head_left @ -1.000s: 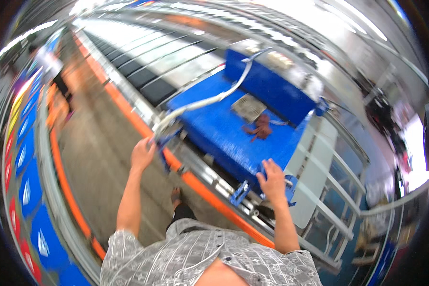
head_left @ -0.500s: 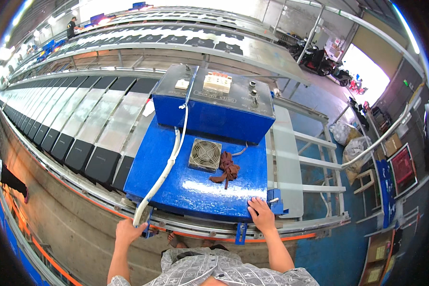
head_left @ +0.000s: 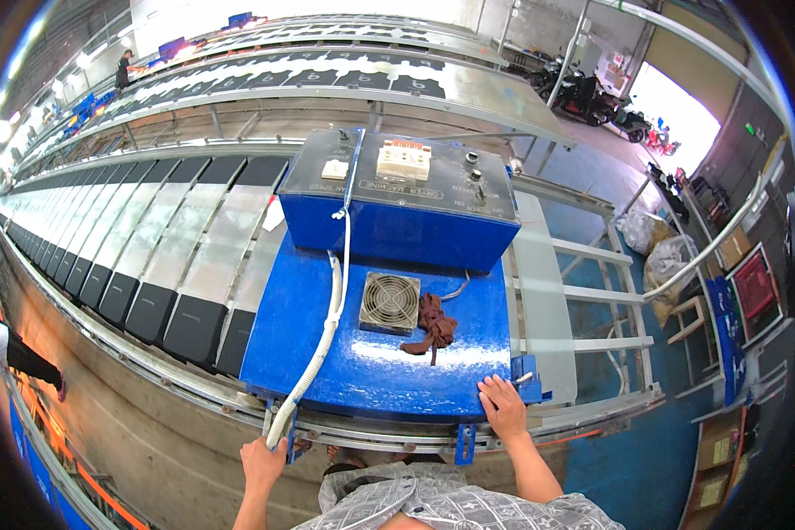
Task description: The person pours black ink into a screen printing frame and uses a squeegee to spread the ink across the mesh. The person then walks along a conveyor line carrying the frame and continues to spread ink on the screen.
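In front of me stands a blue dryer machine (head_left: pixel 397 380) on a metal rail, with a grey control box (head_left: pixel 393 212) on top. My left hand (head_left: pixel 263 461) is closed around the lower end of a white corrugated hose (head_left: pixel 320 352), at the machine's near left corner. The hose runs up over the blue lid toward the box. My right hand (head_left: pixel 502 406) lies on the lid's near right corner, fingers stretched out, holding nothing. It is beside a small blue bracket (head_left: pixel 526 380). A square fan grille (head_left: pixel 389 302) and a knotted brown cloth (head_left: pixel 435 325) sit on the lid.
A long row of pallets with black fabric pieces (head_left: pixel 196 329) stretches left. Right of the machine are bare frame bars (head_left: pixel 605 294). Another printing table (head_left: pixel 503 97) lies beyond. One person (head_left: pixel 124 71) stands far back; another's dark-clothed leg (head_left: pixel 34 358) shows at left.
The whole view has shifted slightly, with the machine appearing a little lower and farther right. My left hand's fingers have closed more tightly round the hose. My right hand stays on the corner.
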`<state>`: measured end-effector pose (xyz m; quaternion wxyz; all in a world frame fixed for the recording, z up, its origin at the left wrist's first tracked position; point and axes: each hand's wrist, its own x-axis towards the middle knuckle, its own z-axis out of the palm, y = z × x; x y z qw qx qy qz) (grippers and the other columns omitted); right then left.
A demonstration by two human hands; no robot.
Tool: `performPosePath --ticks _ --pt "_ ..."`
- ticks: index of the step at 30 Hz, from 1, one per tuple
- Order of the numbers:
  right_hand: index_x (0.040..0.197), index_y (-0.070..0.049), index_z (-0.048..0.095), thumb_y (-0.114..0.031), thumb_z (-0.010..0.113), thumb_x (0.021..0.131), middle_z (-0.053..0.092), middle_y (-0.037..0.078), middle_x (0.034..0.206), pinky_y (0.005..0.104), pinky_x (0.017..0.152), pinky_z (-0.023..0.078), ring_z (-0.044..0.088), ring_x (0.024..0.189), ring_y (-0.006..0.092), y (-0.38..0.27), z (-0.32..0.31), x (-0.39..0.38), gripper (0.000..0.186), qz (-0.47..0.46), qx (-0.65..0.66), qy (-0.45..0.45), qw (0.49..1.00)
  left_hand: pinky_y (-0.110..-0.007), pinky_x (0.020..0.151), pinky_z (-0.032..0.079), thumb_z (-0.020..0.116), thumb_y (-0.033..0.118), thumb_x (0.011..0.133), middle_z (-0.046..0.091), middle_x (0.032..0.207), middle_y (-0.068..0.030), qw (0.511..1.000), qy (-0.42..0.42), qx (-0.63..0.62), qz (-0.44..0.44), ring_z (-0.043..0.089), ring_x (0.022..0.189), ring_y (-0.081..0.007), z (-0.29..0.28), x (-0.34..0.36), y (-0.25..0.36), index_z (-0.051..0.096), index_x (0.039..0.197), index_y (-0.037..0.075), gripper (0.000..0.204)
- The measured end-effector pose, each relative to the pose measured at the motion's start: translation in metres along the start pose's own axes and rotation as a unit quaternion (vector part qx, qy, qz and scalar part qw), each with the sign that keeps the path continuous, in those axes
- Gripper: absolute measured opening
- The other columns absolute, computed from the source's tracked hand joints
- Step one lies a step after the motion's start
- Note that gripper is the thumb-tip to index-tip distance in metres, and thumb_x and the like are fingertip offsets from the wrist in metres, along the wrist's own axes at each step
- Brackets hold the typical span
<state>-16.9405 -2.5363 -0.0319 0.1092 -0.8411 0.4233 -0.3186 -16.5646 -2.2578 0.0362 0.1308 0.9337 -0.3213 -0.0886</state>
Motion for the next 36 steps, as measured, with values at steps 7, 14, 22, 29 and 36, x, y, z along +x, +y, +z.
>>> performPosePath --ticks 7,14,22,29,36 --pt "0.109 -0.013 0.074 -0.019 0.067 0.09 0.071 0.007 0.113 0.0425 0.102 0.047 0.063 0.116 0.026 0.0 0.001 -0.002 0.021 0.008 -0.008 -0.012 1.0 -0.05 0.071 0.052 0.07 0.036 0.081 0.065 0.068 -0.0266 1.0 -0.003 -0.009 0.0 0.065 0.07 -0.0447 -0.004 -0.002 -0.004 0.07 0.08 -0.005 0.041" --pt "0.108 -0.012 0.074 -0.016 0.068 0.089 0.071 0.009 0.113 0.0419 0.102 0.047 0.063 0.115 0.0261 -0.002 -0.003 0.0 0.021 0.016 -0.02 -0.019 0.999 -0.051 0.067 0.052 0.068 0.038 0.082 0.064 0.065 -0.0266 0.998 -0.038 -0.04 0.033 0.065 0.066 -0.044 0.001 0.004 -0.014 0.069 0.076 -0.005 0.044" --pt "0.104 -0.012 0.075 -0.016 0.07 0.086 0.072 0.006 0.11 0.0402 0.098 0.051 0.065 0.112 0.0243 -0.003 -0.003 -0.002 0.019 0.041 -0.029 0.017 0.999 -0.052 0.068 0.054 0.069 0.044 0.082 0.066 0.068 -0.0247 0.991 -0.113 0.009 0.076 0.066 0.066 -0.0452 0.013 0.017 -0.022 0.069 0.075 -0.004 0.048" --pt "0.091 -0.011 0.077 -0.019 0.07 0.084 0.073 0.013 0.094 0.0408 0.079 0.057 0.072 0.09 0.0292 -0.02 -0.004 0.027 0.013 0.092 -0.054 0.008 0.994 -0.055 0.065 0.052 0.063 0.048 0.087 0.063 0.069 -0.032 0.991 -0.105 -0.013 0.08 0.065 0.071 -0.0491 -0.017 0.022 -0.02 0.069 0.073 -0.007 0.058" --pt "0.098 -0.009 0.075 -0.028 0.067 0.089 0.072 0.015 0.091 0.0423 0.075 0.056 0.071 0.085 0.0339 -0.018 -0.032 0.204 0.023 0.055 -0.02 0.118 0.991 -0.051 0.073 0.054 0.071 0.043 0.08 0.065 0.063 -0.0226 0.992 -0.101 -0.044 0.062 0.067 0.065 -0.0426 0.013 0.036 -0.043 0.075 0.084 0.004 0.039"
